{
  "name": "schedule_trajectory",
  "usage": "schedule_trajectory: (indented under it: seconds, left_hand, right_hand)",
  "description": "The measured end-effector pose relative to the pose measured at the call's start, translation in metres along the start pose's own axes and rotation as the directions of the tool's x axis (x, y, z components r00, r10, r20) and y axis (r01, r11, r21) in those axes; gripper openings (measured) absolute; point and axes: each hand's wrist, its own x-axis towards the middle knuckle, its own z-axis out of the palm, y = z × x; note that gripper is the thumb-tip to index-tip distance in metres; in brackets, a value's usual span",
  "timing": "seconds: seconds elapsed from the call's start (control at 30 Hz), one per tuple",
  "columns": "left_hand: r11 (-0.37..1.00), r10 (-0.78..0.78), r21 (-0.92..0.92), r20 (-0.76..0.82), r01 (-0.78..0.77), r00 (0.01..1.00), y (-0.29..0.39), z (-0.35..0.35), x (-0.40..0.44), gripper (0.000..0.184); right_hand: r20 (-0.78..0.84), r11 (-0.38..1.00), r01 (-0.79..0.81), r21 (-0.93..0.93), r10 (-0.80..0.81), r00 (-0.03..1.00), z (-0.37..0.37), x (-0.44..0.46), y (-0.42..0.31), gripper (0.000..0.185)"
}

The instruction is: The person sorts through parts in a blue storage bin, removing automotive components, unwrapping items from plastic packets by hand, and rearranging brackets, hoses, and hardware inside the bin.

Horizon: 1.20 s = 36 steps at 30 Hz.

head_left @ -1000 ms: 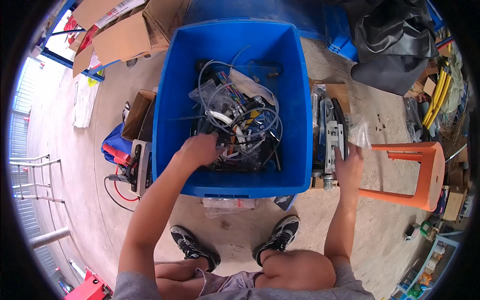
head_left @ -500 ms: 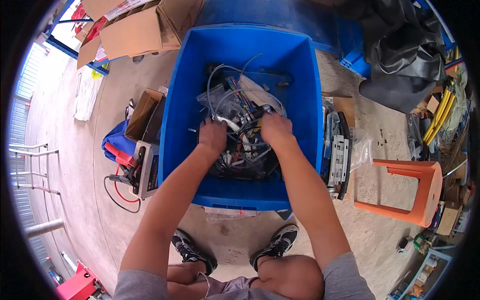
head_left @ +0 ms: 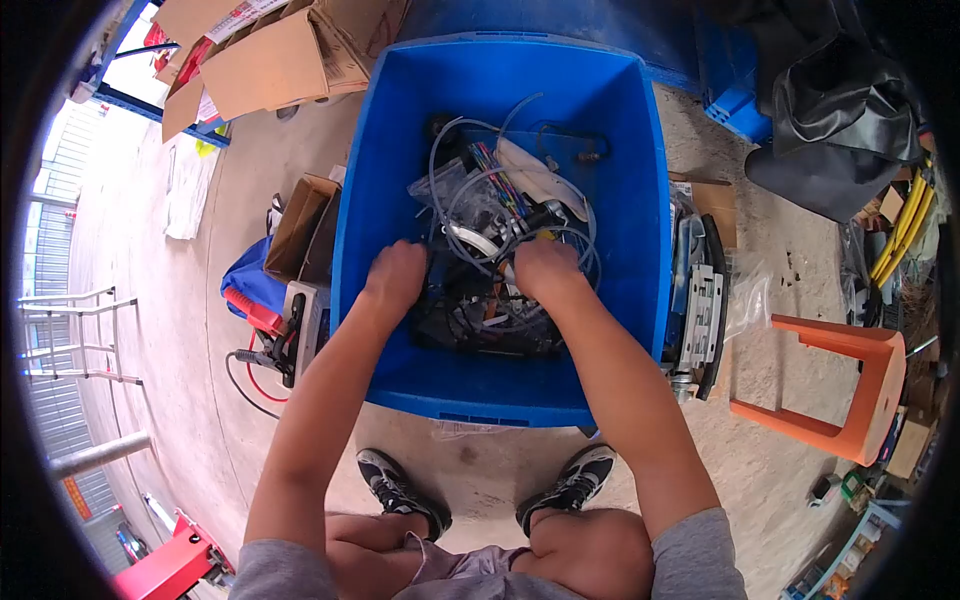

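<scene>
A: Change?
B: Left hand (head_left: 400,272) nearer blue bin's (head_left: 500,392) left wall.
A: Clear tubing (head_left: 434,165)?
B: Inside, long axis looping; free end points far-right.
A: Grips?
B: Left, right hand (head_left: 545,268): fingers hidden, can't tell.

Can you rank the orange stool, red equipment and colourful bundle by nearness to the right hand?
In the head view, from the right hand:
1. Colourful bundle, inside the bin
2. Orange stool, far right
3. Red equipment, lower left
</scene>
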Motion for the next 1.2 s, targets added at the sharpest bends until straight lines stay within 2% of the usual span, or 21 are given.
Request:
schedule_trajectory:
  seconds: [0.23, 0.3, 0.33, 0.37, 0.43, 0.5, 0.57, 0.6, 0.63, 0.7, 0.77, 0.8, 0.83, 0.87, 0.9, 0.93, 0.97, 1.03, 1.1, 1.17, 1.2]
  left_hand:
    - [0.979, -0.057, 0.188, -0.124, 0.080, 0.991, 0.030, -0.063, -0.062, 0.042]
    - [0.998, 0.030, -0.048, -0.344, -0.049, 0.939, 0.023, -0.082, -0.080, 0.053]
    - [0.974, 0.112, -0.117, -0.501, -0.196, 0.858, 0.016, -0.084, -0.082, 0.047]
    - [0.971, 0.131, -0.107, -0.509, -0.214, 0.851, 0.020, -0.087, -0.086, 0.047]
    - [0.653, -0.193, -0.749, -0.312, -0.115, 0.930, 0.037, -0.099, -0.097, 0.039]
    - [0.359, -0.260, -0.913, -0.299, -0.195, 0.918, 0.053, -0.093, -0.096, 0.035]
    - [0.167, -0.284, -0.949, -0.306, -0.267, 0.909, 0.075, -0.089, -0.093, 0.036]
    - [0.121, -0.294, -0.950, -0.310, -0.287, 0.904, 0.093, -0.090, -0.093, 0.037]
    - [0.091, -0.273, -0.945, -0.328, -0.315, 0.905, 0.108, -0.087, -0.093, 0.039]
    - [0.268, -0.325, -0.882, -0.462, -0.388, 0.825, 0.152, -0.081, -0.094, 0.041]
    - [0.039, -0.226, -0.864, -0.498, -0.503, 0.837, 0.201, -0.076, -0.101, 0.052]
    - [-0.069, -0.145, -0.933, -0.340, -0.352, 0.929, 0.213, -0.082, -0.101, 0.062]
    - [0.079, -0.038, -0.924, -0.378, -0.375, 0.925, 0.220, -0.085, -0.101, 0.073]
    - [0.216, 0.070, -0.883, -0.412, -0.417, 0.908, 0.226, -0.087, -0.100, 0.085]
    - [0.518, 0.259, -0.608, -0.559, -0.602, 0.788, 0.229, -0.087, -0.102, 0.097]
    - [0.448, 0.408, -0.563, -0.562, -0.694, 0.719, 0.231, -0.095, -0.094, 0.110]
    - [0.404, 0.488, -0.631, -0.464, -0.663, 0.739, 0.232, -0.109, -0.093, 0.109]
    - [0.501, 0.532, -0.640, -0.304, -0.583, 0.790, 0.220, -0.131, -0.094, 0.114]
    - [0.581, 0.421, -0.699, -0.179, -0.416, 0.889, 0.199, -0.136, -0.089, 0.102]
    - [0.654, 0.262, -0.737, 0.010, -0.170, 0.965, 0.167, -0.115, -0.072, 0.093]
    - [0.794, 0.239, -0.591, 0.084, -0.144, 0.967, 0.146, -0.104, -0.064, 0.085]
  right_hand:
    - [-0.179, 0.986, 0.093, 0.142, -0.067, 0.982, -0.015, -0.006, -0.002, 0.023]
    - [-0.193, 0.966, 0.113, 0.231, -0.069, 0.979, -0.022, -0.007, -0.007, 0.026]
    - [-0.305, 0.885, 0.229, 0.406, -0.105, 0.947, -0.023, -0.004, -0.011, 0.030]
    - [-0.422, 0.760, 0.353, 0.545, -0.115, 0.899, -0.025, -0.003, -0.014, 0.034]
    - [-0.372, 0.733, 0.289, 0.616, -0.052, 0.927, -0.063, -0.053, -0.015, 0.035]
    - [-0.474, 0.474, 0.379, 0.795, 0.097, 0.875, -0.075, -0.105, -0.003, 0.040]
    - [-0.502, -0.103, 0.550, 0.829, 0.296, 0.813, -0.031, -0.132, -0.004, 0.051]
    - [-0.372, -0.125, 0.398, 0.909, 0.189, 0.909, -0.025, -0.161, -0.009, 0.055]
    - [-0.380, -0.167, 0.395, 0.903, 0.117, 0.918, -0.018, -0.175, -0.017, 0.059]
    - [-0.538, -0.283, 0.520, 0.806, 0.015, 0.843, -0.005, -0.190, -0.032, 0.064]
    - [-0.734, 0.202, 0.706, 0.679, 0.206, 0.647, -0.017, -0.193, -0.022, 0.058]
    - [-0.743, 0.293, 0.683, 0.669, 0.224, 0.631, -0.033, -0.206, -0.011, 0.040]
    - [-0.683, 0.217, 0.660, 0.719, 0.396, 0.614, -0.035, -0.210, -0.009, 0.022]
    - [-0.698, 0.313, 0.635, 0.706, 0.459, 0.550, -0.030, -0.207, 0.004, 0.019]
    - [-0.713, 0.405, 0.597, 0.692, 0.510, 0.481, -0.026, -0.206, 0.022, 0.016]
    - [-0.690, 0.340, 0.628, 0.700, 0.547, 0.474, -0.032, -0.213, 0.037, 0.016]
    - [-0.705, 0.404, 0.602, 0.689, 0.566, 0.427, -0.035, -0.214, 0.058, 0.016]
    - [-0.688, 0.503, 0.477, 0.721, 0.602, 0.405, -0.043, -0.207, 0.106, 0.017]
    - [-0.821, 0.741, 0.354, 0.570, 0.526, 0.222, -0.044, -0.183, 0.159, 0.016]
    - [-0.884, 0.840, 0.276, 0.466, 0.428, 0.189, -0.027, -0.140, 0.209, 0.017]
    - [-0.843, 0.851, 0.128, 0.509, 0.463, 0.275, -0.015, -0.115, 0.231, 0.022]
